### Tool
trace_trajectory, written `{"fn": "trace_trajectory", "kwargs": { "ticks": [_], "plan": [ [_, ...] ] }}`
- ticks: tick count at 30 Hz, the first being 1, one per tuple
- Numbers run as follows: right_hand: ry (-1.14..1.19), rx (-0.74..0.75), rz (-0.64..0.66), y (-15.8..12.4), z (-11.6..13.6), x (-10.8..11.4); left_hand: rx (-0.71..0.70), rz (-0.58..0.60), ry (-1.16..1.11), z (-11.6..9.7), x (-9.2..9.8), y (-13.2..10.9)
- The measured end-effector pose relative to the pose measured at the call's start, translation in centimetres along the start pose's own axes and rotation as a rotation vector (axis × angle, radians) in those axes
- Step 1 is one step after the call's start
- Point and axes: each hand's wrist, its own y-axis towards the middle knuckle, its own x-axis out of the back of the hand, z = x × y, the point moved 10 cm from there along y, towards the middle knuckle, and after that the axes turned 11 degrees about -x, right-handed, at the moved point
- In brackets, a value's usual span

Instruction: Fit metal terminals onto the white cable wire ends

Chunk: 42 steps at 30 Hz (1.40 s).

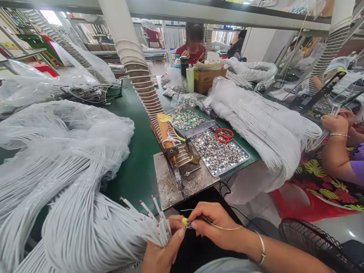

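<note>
My left hand [166,244] is closed at the end of a thick bundle of white cables [113,227], whose cut ends show reddish wire tips. Close to its thumb and forefinger is a small yellow piece [184,221]. My right hand [213,223] pinches a tiny dark and silver connector [189,225] against the left fingertips. A thin length of solder wire [224,227] runs through the right hand, its tip sticking out past the fingers. Just beyond both hands, a soldering iron [178,176] is mounted on a stand, tip down over a stained metal plate [165,189].
A tray of metal connectors [218,155] holds red-handled scissors [224,135]; behind it lies a tray of green-backed pieces [187,119]. A ribbed extraction hose [142,83] hangs over the iron. Bagged cables [256,121] lie right, near a co-worker's hands [337,123]. Another person [193,45] sits opposite.
</note>
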Motion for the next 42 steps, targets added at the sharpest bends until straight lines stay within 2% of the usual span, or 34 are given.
{"fn": "trace_trajectory", "kwargs": {
  "ticks": [6, 14, 18, 22, 26, 31, 33, 36, 38, 42],
  "plan": [
    [0.001, 0.024, 0.021, 0.2, 0.9, -0.5, -0.073, 0.02, 0.079, -1.2, 0.0, 0.1],
    [-0.041, -0.014, 0.01, 0.1, 0.2, -0.2, -0.018, -0.04, 0.114, -1.5, 0.1, 0.3],
    [-0.028, -0.035, 0.035, 0.2, 0.3, -0.1, -0.004, -0.057, 0.113, -1.1, 0.3, 0.2],
    [-0.061, -0.021, 0.037, 0.3, 0.8, -0.1, -0.022, -0.011, 0.161, -0.7, 0.3, 0.1],
    [-0.172, 0.073, 0.015, 0.2, 1.6, 0.0, -0.089, -0.012, 0.22, -0.6, 0.5, 0.1],
    [-0.412, 0.345, -0.087, -1.6, 3.8, 0.3, -0.198, -0.041, 0.3, -2.3, 0.5, 0.7],
    [-0.457, 0.366, -0.116, -2.1, 3.9, 0.5, -0.213, -0.022, 0.326, -3.2, 0.1, 0.9],
    [-0.514, 0.37, -0.135, -2.3, 4.0, 0.6, -0.258, -0.093, 0.337, -4.3, 0.3, 1.0],
    [-0.526, 0.388, -0.184, -2.4, 4.4, 1.0, -0.336, -0.116, 0.38, -5.1, 0.5, 0.9],
    [-0.417, 0.466, -0.268, -2.6, 5.9, 1.9, -0.486, -0.06, 0.562, -6.3, -0.1, 0.8]
  ]
}}
